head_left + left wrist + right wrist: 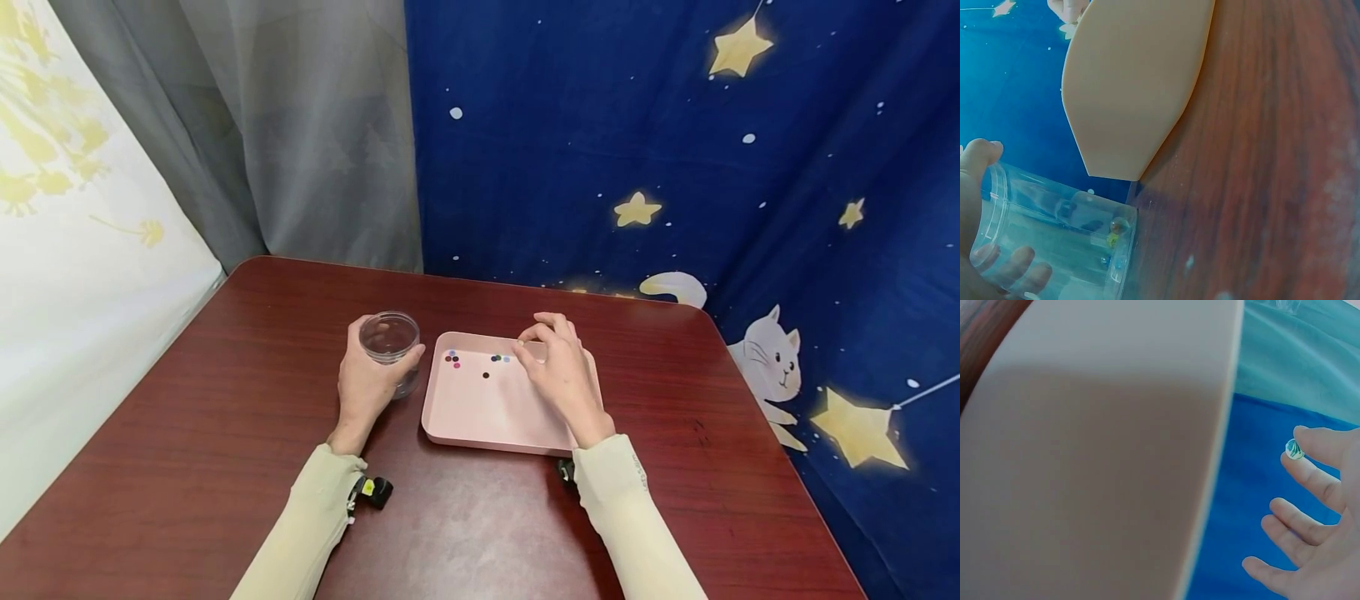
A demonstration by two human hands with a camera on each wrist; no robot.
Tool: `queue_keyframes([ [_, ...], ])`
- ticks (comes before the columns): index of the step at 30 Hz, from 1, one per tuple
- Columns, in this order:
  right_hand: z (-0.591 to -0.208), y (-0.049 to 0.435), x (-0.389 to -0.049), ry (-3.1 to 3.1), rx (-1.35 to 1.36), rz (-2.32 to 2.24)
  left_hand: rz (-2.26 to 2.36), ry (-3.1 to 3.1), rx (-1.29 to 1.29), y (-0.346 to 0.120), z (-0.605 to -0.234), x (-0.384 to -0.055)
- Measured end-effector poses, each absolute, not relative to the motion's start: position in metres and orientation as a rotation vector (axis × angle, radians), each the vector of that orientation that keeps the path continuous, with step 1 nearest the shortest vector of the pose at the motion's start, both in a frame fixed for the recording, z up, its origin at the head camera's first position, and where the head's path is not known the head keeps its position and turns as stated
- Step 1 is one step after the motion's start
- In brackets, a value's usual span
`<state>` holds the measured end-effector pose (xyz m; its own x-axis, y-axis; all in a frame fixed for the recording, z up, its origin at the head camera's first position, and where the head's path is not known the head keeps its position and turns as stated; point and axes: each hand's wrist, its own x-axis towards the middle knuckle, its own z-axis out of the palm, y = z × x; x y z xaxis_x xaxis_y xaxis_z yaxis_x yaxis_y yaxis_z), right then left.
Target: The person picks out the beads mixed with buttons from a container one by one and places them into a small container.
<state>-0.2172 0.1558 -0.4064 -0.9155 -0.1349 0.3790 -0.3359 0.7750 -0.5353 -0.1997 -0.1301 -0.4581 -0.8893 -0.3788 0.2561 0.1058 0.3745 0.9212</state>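
Observation:
My left hand (366, 379) grips a clear plastic jar (390, 333) standing upright on the table to the left of the pink tray (487, 421). Inside, at the jar's bottom, a few marbles (1113, 240) show in the left wrist view. Above the tray's right half, my right hand (562, 371) pinches a clear glass marble (1294, 449) with a green-yellow swirl between thumb and index finger; its other fingers are spread apart. Several small coloured marbles lie in the tray: a cluster with a pink one (457, 365) at left, a dark one (486, 375) nearer the middle.
The reddish-brown wooden table (225, 400) extends around the tray on all sides. Behind it hang a grey curtain (322, 133) and a blue curtain (540, 183) with stars; a white cloth (90, 275) hangs at the left.

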Motion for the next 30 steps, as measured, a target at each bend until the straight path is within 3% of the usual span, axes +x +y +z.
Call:
queue_keyframes([
  [30, -0.402, 0.114, -0.219, -2.565, 0.491, 0.981, -1.517, -2.223, 0.245, -0.131, -0.459, -0.201],
])
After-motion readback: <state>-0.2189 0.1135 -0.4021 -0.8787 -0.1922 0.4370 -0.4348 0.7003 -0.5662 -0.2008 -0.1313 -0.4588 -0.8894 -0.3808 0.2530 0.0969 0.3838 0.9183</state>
